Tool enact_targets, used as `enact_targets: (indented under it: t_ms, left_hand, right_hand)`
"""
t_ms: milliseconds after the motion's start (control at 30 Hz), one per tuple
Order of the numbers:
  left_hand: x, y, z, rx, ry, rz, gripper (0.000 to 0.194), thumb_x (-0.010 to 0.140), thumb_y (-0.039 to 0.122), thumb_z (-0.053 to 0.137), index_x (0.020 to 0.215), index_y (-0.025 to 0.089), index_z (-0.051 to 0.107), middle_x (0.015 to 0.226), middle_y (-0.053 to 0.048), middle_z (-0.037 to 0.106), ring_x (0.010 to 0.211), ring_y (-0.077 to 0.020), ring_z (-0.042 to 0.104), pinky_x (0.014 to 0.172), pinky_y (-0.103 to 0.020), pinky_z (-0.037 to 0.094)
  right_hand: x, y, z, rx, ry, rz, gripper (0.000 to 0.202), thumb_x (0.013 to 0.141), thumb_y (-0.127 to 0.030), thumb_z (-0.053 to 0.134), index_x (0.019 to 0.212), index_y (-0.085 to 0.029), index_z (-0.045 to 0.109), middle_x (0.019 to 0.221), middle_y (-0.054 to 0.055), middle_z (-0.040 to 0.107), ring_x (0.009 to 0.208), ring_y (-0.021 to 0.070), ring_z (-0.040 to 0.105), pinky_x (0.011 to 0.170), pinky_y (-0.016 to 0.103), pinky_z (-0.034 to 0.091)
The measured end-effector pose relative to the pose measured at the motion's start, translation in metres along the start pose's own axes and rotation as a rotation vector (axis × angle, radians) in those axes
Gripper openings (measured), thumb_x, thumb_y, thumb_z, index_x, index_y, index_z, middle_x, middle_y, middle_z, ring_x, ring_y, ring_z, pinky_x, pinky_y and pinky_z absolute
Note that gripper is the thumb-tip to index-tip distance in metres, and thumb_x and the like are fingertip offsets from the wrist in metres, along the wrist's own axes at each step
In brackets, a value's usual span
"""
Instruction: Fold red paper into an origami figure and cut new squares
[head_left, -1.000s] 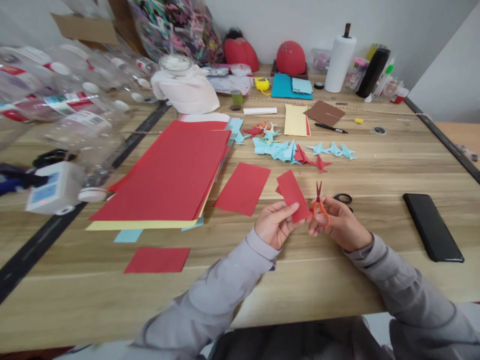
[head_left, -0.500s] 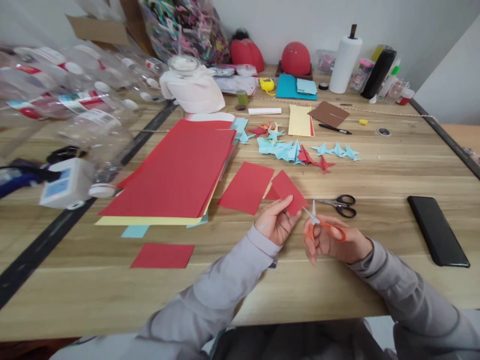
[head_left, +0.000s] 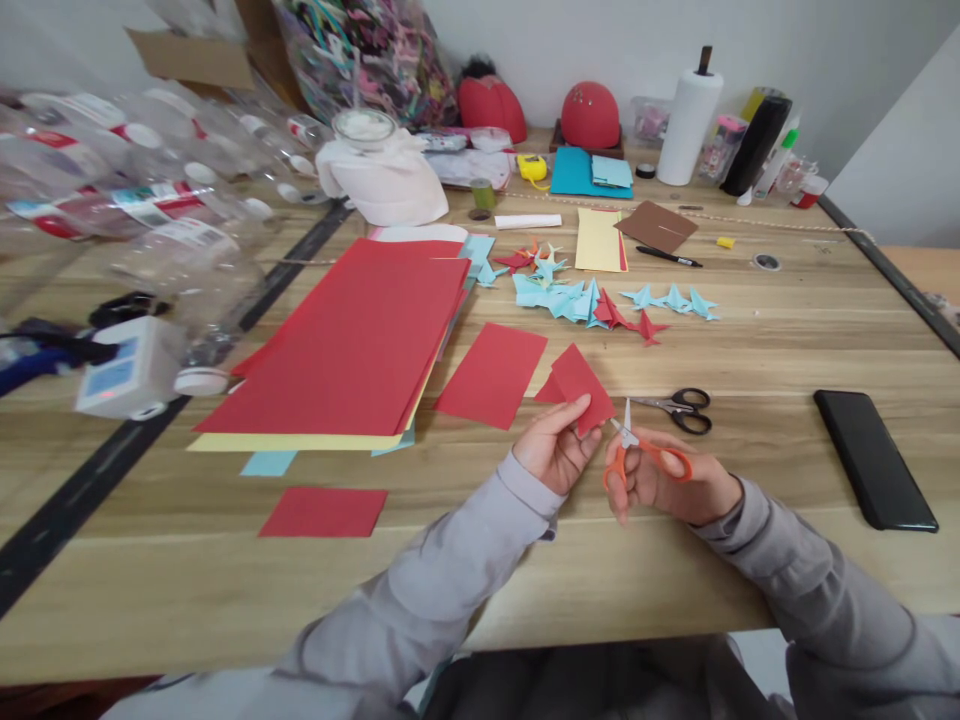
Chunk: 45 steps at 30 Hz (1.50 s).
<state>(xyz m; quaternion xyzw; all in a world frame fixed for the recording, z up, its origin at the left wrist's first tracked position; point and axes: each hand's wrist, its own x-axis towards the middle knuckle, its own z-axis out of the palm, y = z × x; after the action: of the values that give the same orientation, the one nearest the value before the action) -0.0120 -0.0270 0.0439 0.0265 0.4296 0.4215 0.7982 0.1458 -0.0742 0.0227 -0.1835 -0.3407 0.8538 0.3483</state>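
Note:
Between the thumb and fingers of my left hand (head_left: 557, 440) is a small piece of red paper (head_left: 583, 380). My right hand (head_left: 664, 480) grips orange-handled scissors (head_left: 628, 440), their blades apart and one tip at the lower right edge of that paper. Behind it lies another small red piece (head_left: 550, 390), partly hidden. A red rectangle (head_left: 495, 373) rests flat left of my hands, and a smaller red rectangle (head_left: 324, 512) is nearer the table's front. Just beyond my right hand sits a pair of black-handled scissors (head_left: 684, 408).
Large red sheets (head_left: 352, 340) are stacked on the left, over yellow and blue ones. Folded paper cranes (head_left: 570, 298) lie across the middle. A black phone (head_left: 874, 460) is at the right. Plastic bottles (head_left: 180, 240) crowd the left side, beside a white device (head_left: 135, 365).
The red paper in my left hand has tilted slightly and shifted a little downward. Both hands keep their hold, and the scissors have barely moved.

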Motion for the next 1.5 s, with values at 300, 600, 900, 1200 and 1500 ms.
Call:
enact_targets:
  t_ms: [300, 600, 900, 1200, 1500]
  left_hand:
    - [0.000, -0.007, -0.003, 0.125, -0.071, 0.246, 0.019, 0.056, 0.006, 0.079, 0.066, 0.009, 0.063, 0.062, -0.003, 0.070, 0.050, -0.0108, 0.063, 0.043, -0.017, 0.051]
    - [0.002, -0.012, -0.006, -0.028, 0.060, 0.352, 0.045, 0.048, 0.002, 0.082, 0.058, 0.017, 0.041, 0.047, 0.009, 0.055, 0.046, -0.0089, 0.060, 0.039, -0.014, 0.047]
    - [0.000, -0.008, -0.008, 0.134, -0.165, 0.179, 0.019, 0.057, 0.014, 0.082, 0.061, 0.010, 0.063, 0.055, -0.001, 0.066, 0.043, -0.0087, 0.058, 0.043, -0.017, 0.050]
    - [-0.001, -0.011, -0.007, 0.164, -0.222, 0.082, 0.024, 0.059, 0.014, 0.081, 0.050, 0.009, 0.059, 0.047, -0.001, 0.060, 0.040, -0.0065, 0.055, 0.041, -0.014, 0.047]
    - [-0.001, -0.010, -0.008, 0.158, -0.279, 0.111, 0.022, 0.059, 0.014, 0.082, 0.053, 0.009, 0.061, 0.048, -0.002, 0.062, 0.044, -0.0079, 0.058, 0.040, -0.013, 0.048]
  right_hand:
    - [0.003, -0.001, 0.002, -0.034, 0.144, -0.073, 0.066, 0.077, -0.051, 0.068, 0.130, -0.027, 0.038, 0.085, 0.004, 0.071, 0.070, 0.0167, 0.068, 0.069, 0.032, 0.049]
    - [0.003, 0.007, -0.001, -0.093, 0.114, -0.127, 0.066, 0.082, -0.044, 0.066, 0.140, -0.030, 0.037, 0.088, 0.003, 0.070, 0.074, 0.0138, 0.066, 0.070, 0.030, 0.049]
    - [0.001, 0.007, -0.001, -0.028, 0.062, -0.124, 0.057, 0.082, -0.039, 0.068, 0.132, -0.027, 0.041, 0.089, 0.004, 0.071, 0.075, 0.0135, 0.068, 0.070, 0.028, 0.051]
    - [0.000, 0.005, -0.004, 0.079, 0.004, 0.040, 0.051, 0.072, -0.038, 0.078, 0.107, -0.019, 0.047, 0.085, 0.002, 0.067, 0.078, 0.0167, 0.071, 0.064, 0.026, 0.057]
    - [-0.001, 0.005, -0.004, 0.090, 0.021, 0.037, 0.046, 0.074, -0.039, 0.075, 0.104, -0.017, 0.050, 0.083, 0.003, 0.068, 0.077, 0.0170, 0.071, 0.065, 0.027, 0.057]
